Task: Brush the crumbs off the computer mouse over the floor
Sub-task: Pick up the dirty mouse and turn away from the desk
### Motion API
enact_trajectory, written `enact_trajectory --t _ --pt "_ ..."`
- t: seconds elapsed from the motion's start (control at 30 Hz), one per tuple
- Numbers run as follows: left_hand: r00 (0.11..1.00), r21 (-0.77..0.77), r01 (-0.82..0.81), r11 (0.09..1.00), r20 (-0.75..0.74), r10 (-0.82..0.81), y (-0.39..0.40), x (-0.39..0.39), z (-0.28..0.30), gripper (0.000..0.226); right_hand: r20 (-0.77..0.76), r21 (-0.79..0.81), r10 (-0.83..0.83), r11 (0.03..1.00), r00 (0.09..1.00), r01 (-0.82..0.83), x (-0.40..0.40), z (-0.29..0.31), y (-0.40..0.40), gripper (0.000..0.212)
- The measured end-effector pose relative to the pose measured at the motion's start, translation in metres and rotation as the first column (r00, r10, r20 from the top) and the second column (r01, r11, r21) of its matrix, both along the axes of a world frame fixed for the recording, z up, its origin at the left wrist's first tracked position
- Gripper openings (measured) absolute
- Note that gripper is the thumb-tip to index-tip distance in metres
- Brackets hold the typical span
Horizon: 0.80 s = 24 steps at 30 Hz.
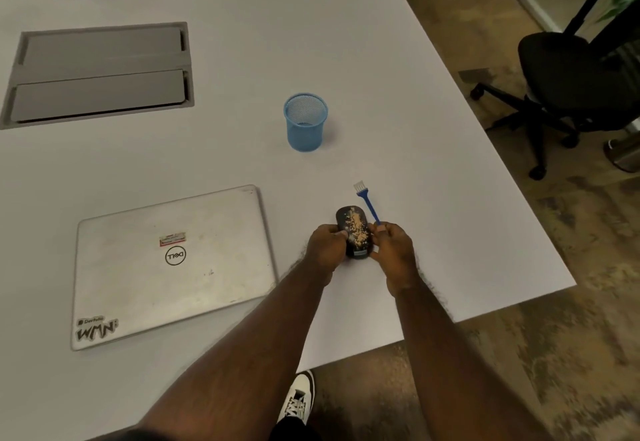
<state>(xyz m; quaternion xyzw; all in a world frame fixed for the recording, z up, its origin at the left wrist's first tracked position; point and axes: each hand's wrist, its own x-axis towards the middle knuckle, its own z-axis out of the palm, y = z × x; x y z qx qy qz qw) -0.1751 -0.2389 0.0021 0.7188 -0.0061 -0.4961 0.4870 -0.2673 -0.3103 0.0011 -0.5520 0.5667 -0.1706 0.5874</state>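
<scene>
A black computer mouse (pixel 353 229) speckled with tan crumbs sits at the near right part of the white table (pixel 398 111). My left hand (pixel 325 250) grips its left side. My right hand (pixel 393 253) is against the mouse's right side and pinches the lower end of a small blue brush (pixel 369 203). The brush's white bristles point away from me, beyond the mouse. Whether the mouse rests on the table or is lifted slightly cannot be told.
A closed silver laptop (pixel 173 264) lies to the left. A blue mesh cup (pixel 305 122) stands farther back. A grey cable hatch (pixel 100 73) is at the far left. Brown carpet floor (pixel 554 336) and a black office chair (pixel 568 73) are to the right.
</scene>
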Motion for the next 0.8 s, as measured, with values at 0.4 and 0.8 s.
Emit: enact_trajectory --t 0.4,0.8 --pt "0.911 -0.274 -0.076 0.959 -0.410 -0.045 0.036 -0.007 0.029 0.023 0.078 0.056 -0.051 0.997 0.996 0.047 -0.041 0.045 0.030 0.025" --pt "0.753 -0.421 0.045 0.906 -0.582 -0.308 0.092 -0.031 0.132 0.025 0.183 0.058 -0.268 0.963 0.946 0.262 -0.114 0.161 0.117 0.019"
